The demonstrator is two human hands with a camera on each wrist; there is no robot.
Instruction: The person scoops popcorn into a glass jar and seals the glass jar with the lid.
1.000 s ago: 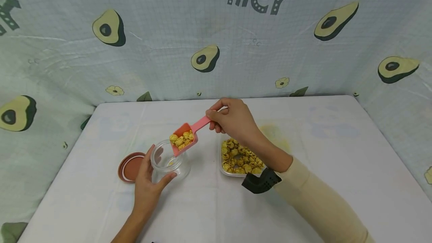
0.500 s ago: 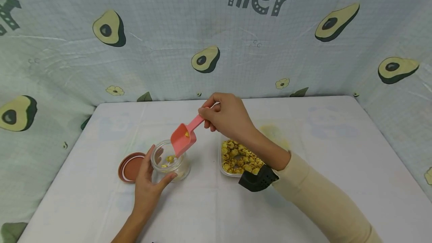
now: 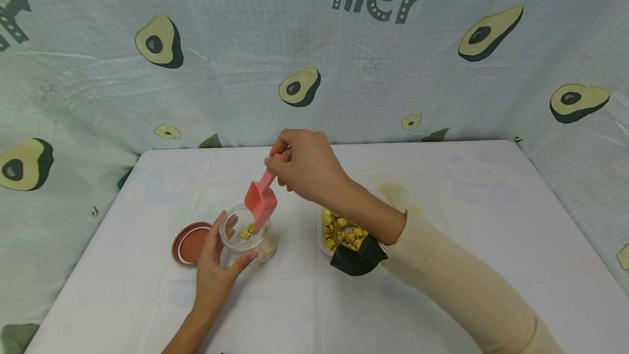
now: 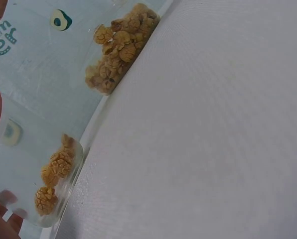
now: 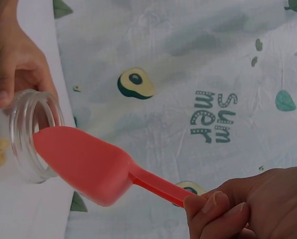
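Note:
My left hand point(image 3: 213, 272) grips a clear jar point(image 3: 267, 247) standing on the table, thumb on the near side and fingers round the far side. Several pieces of yellow popcorn point(image 4: 59, 164) lie at the jar's bottom. Above its mouth, a pink scoop point(image 3: 261, 201) tips steeply down, its front edge right at the rim. The end of the scoop's handle is pinched by my right hand point(image 3: 307, 165). In the right wrist view the underside of the scoop point(image 5: 93, 164) faces the camera, so its inside is hidden there.
A clear tub point(image 3: 322, 242) of popcorn stands right of the jar, partly covered by my right forearm and the black wrist mount point(image 3: 358, 260). To the left of the jar lies a brown round lid point(image 3: 189, 245). An avocado-print curtain point(image 3: 221, 86) hangs behind the table.
My right hand has moved left and tilted the scoop further down. Popcorn has dropped from the scoop into the jar. My left hand stays in place on the jar.

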